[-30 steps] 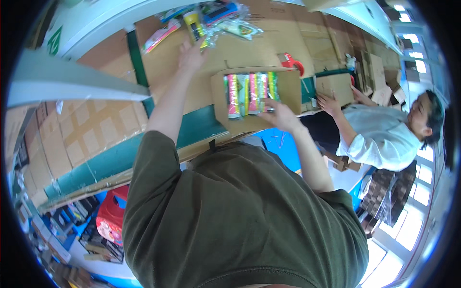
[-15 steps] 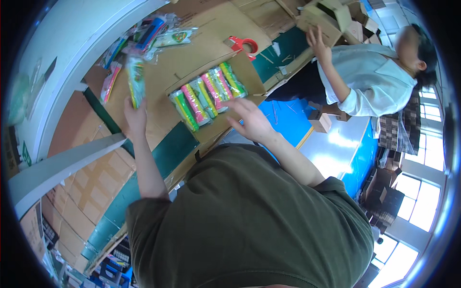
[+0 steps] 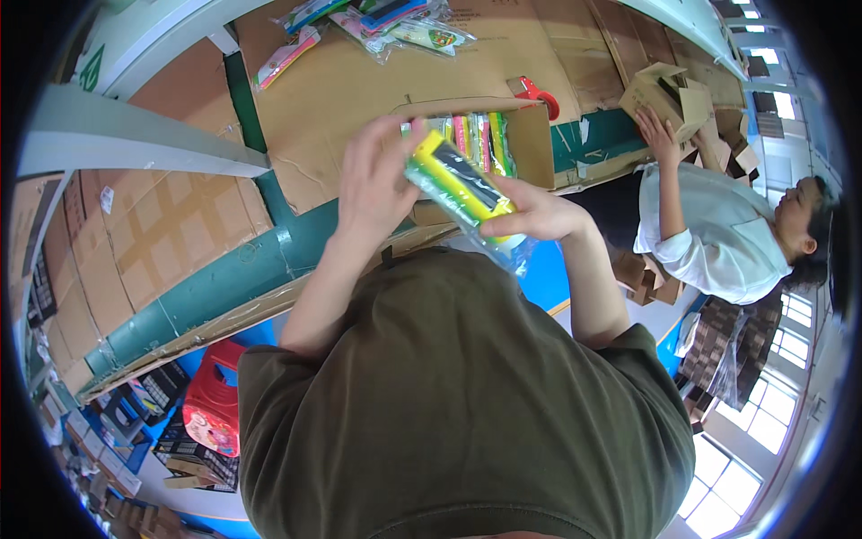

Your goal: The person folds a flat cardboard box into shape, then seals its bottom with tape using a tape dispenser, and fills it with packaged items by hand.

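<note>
In front of my chest is a long plastic-wrapped packet (image 3: 462,184), yellow, green and white with a dark strip, tilted down to the right. My right hand (image 3: 539,214) grips its lower right end, thumb on top. Beside its upper left end is my left hand (image 3: 373,180). Motion smears those fingers, and whether they hold the wrapper I cannot tell. Just beyond is an open cardboard box (image 3: 530,144) with a row of pink, green and yellow packets (image 3: 480,139), partly hidden by my hands and the held packet.
More wrapped packets (image 3: 386,31) lie loose on the cardboard-covered table (image 3: 359,81). A red tape dispenser (image 3: 539,97) sits beyond the box. At the right a co-worker (image 3: 709,225) handles another carton (image 3: 669,99). A pale metal post (image 3: 153,135) crosses at the left; a red stool (image 3: 214,395) stands below.
My left hand has come from the loose pile to my chest with a packet, now gripped by my right hand, which has left the box. My view has shifted; the co-worker's carton has turned.
</note>
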Demonstrator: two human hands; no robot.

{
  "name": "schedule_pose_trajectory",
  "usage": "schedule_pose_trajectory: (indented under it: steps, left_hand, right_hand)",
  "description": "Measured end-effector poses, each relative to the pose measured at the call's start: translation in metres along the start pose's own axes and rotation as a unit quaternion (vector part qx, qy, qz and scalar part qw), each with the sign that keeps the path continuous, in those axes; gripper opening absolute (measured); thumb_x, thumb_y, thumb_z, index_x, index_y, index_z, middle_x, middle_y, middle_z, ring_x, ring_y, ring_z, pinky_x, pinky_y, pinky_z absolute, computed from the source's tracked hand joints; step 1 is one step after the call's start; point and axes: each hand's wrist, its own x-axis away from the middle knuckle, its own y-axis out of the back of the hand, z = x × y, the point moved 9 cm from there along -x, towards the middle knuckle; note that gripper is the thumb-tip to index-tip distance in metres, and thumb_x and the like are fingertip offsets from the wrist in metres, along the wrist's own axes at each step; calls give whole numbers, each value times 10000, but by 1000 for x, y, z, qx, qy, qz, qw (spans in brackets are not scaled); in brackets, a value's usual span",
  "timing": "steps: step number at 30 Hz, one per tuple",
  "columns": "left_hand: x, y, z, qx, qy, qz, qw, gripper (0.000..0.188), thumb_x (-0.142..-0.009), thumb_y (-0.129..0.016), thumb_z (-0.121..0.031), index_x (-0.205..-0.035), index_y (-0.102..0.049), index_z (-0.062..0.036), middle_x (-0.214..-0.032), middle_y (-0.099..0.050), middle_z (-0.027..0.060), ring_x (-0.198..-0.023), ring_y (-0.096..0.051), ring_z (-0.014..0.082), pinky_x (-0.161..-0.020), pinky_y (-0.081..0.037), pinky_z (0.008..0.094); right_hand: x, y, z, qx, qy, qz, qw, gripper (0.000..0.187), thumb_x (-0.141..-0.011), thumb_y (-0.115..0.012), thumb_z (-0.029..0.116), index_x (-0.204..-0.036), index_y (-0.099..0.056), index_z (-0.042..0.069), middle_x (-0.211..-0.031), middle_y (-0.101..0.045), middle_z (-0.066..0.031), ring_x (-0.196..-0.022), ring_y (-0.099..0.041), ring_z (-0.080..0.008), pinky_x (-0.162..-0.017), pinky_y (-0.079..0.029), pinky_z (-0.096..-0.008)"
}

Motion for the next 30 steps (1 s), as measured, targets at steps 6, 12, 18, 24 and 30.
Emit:
schedule_pose_trajectory:
  steps: [6, 12, 18, 24, 30]
  left_hand:
    - [83, -92, 63, 226, 408, 125, 875, 941, -820, -752, -293, -1464, -157, 49, -1410, -313, 318, -1317, -376, 458, -1092, -368, 456]
    - [100, -112, 71, 252, 436, 130, 854, 813, -911, -628, -301, -1470, -157, 54, -1455, -294, 300, -1349, -375, 428, -1095, -366, 440]
    - [111, -104, 72, 328, 484, 143, 799, 757, -957, -547, -338, -1484, -153, 38, -1461, -299, 324, -1368, -369, 425, -1108, -346, 415]
    - [114, -109, 68, 282, 454, 160, 830, 809, -962, -510, -447, -1474, -141, 60, -1463, -293, 359, -1337, -407, 462, -1089, -368, 432]
    - [133, -123, 148, 261, 502, 267, 780, 775, -944, -452, -605, -1395, -409, 24, -1437, -404, 282, -1358, -380, 448, -1081, -377, 448]
  right_hand:
    - [4, 51, -46, 213, -241, -200, 925, 619, -932, -590, 363, -1372, -437, -44, -1183, -632, -234, -1118, -611, -298, -957, -454, -351]
    - [-80, 18, -54, 286, -183, -278, 899, 657, -933, -526, 225, -1468, -228, -12, -1256, -483, -371, -1224, -487, -463, -1033, -403, -440]
    - [-132, -5, -122, -60, -88, -178, 978, 755, -927, -574, 145, -1520, -130, 1, -1505, -250, -260, -1381, -342, -349, -1105, -350, -433]
    - [-111, -8, -122, 38, -163, -150, 974, 822, -852, -709, 168, -1490, -219, 0, -1340, -515, -251, -1277, -496, -338, -979, -467, -417]
    - [-122, 7, -103, 279, -211, -140, 926, 681, -849, -723, 347, -1332, -435, -37, -1195, -612, -284, -1141, -594, -403, -949, -482, -446]
